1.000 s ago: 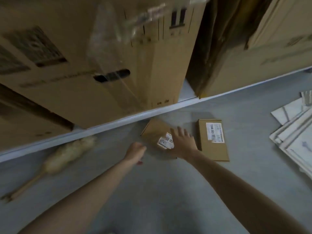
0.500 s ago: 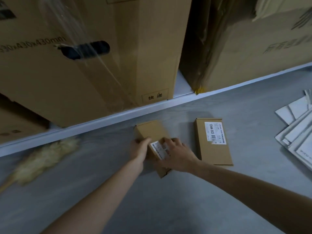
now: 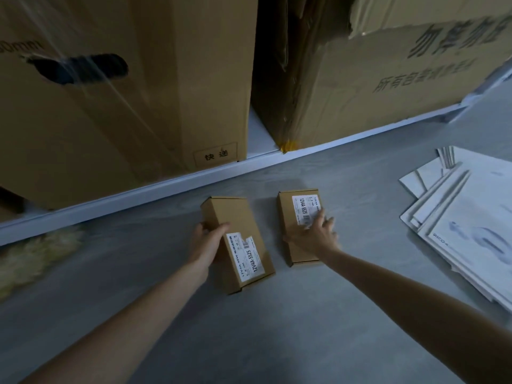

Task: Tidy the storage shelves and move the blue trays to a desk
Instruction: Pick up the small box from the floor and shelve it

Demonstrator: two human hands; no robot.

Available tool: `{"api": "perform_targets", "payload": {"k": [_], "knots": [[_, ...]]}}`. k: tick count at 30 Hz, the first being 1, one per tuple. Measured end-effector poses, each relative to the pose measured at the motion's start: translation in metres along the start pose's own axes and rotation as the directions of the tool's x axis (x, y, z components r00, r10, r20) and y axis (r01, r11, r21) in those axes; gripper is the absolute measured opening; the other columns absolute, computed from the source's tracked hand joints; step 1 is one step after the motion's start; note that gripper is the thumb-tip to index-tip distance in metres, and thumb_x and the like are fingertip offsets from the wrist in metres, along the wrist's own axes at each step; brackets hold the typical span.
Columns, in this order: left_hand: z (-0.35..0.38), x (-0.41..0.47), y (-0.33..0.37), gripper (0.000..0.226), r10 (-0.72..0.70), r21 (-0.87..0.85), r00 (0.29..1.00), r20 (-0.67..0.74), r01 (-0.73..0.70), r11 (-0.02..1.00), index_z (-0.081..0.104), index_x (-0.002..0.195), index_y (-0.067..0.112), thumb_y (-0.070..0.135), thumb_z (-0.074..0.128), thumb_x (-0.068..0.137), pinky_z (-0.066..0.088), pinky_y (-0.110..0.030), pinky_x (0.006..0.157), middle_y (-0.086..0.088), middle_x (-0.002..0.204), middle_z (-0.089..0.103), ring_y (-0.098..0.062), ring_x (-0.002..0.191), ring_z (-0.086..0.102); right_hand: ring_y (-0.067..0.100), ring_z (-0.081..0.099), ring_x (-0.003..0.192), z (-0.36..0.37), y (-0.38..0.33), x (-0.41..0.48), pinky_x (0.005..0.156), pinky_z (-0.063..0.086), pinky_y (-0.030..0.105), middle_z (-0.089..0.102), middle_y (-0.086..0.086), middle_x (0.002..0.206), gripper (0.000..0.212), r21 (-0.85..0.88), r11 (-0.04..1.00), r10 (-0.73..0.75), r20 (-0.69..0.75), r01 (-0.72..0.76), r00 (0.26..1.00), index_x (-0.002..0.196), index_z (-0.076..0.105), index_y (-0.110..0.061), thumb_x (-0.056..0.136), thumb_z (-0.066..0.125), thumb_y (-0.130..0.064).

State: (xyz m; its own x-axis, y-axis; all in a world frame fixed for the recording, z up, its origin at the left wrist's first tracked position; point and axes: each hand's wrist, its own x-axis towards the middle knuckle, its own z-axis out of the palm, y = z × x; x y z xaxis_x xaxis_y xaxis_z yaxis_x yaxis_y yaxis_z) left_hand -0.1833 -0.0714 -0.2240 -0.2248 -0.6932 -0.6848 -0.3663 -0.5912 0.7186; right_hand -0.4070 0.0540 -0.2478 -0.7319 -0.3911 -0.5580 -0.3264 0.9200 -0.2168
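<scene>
Two small brown cardboard boxes with white labels lie on the grey floor in front of the bottom shelf. My left hand (image 3: 207, 242) grips the left box (image 3: 238, 239) by its left side, thumb on top; the box sits tilted. My right hand (image 3: 314, 235) lies on top of the right box (image 3: 293, 217), its fingers spread over the label and its thumb at the box's left edge. No blue trays are in view.
Two large cardboard cartons (image 3: 124, 87) (image 3: 374, 73) stand on the white bottom shelf (image 3: 260, 159), with a narrow gap between them. Flattened white boxes (image 3: 465, 225) lie stacked on the floor at right. A pale feather duster (image 3: 36, 253) lies at left.
My right hand has left the left box and moved onto the right box. My left hand now holds the left box alone, and that box has turned and come nearer.
</scene>
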Motion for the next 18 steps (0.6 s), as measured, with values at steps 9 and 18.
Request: {"api": "perform_targets", "payload": {"k": [9, 18], "knots": [[0.002, 0.000, 0.015, 0.078, -0.096, -0.074, 0.992, 0.085, 0.103, 0.992, 0.057, 0.119, 0.024, 0.070, 0.077, 0.058, 0.052, -0.046, 0.094, -0.005, 0.107, 0.071, -0.025, 0.099, 0.066, 0.032, 0.048, 0.127, -0.027, -0.025, -0.032, 0.101, 0.047, 0.043, 0.036, 0.009, 0.149, 0.113, 0.511, 0.833, -0.356, 0.203, 0.211, 0.912, 0.153, 0.019, -0.028, 0.064, 0.082, -0.059], [0.003, -0.008, 0.027, 0.145, -0.075, -0.087, 0.979, 0.187, 0.093, 0.992, 0.028, 0.151, 0.031, 0.092, 0.070, 0.027, 0.035, -0.055, 0.112, -0.003, 0.145, 0.050, -0.030, 0.132, 0.048, 0.027, 0.045, 0.135, 0.013, -0.050, -0.059, 0.109, 0.043, 0.050, 0.032, 0.002, 0.155, 0.144, 0.478, 0.861, -0.346, 0.297, 0.175, 0.890, 0.153, 0.010, -0.037, 0.036, 0.075, -0.088]]}}
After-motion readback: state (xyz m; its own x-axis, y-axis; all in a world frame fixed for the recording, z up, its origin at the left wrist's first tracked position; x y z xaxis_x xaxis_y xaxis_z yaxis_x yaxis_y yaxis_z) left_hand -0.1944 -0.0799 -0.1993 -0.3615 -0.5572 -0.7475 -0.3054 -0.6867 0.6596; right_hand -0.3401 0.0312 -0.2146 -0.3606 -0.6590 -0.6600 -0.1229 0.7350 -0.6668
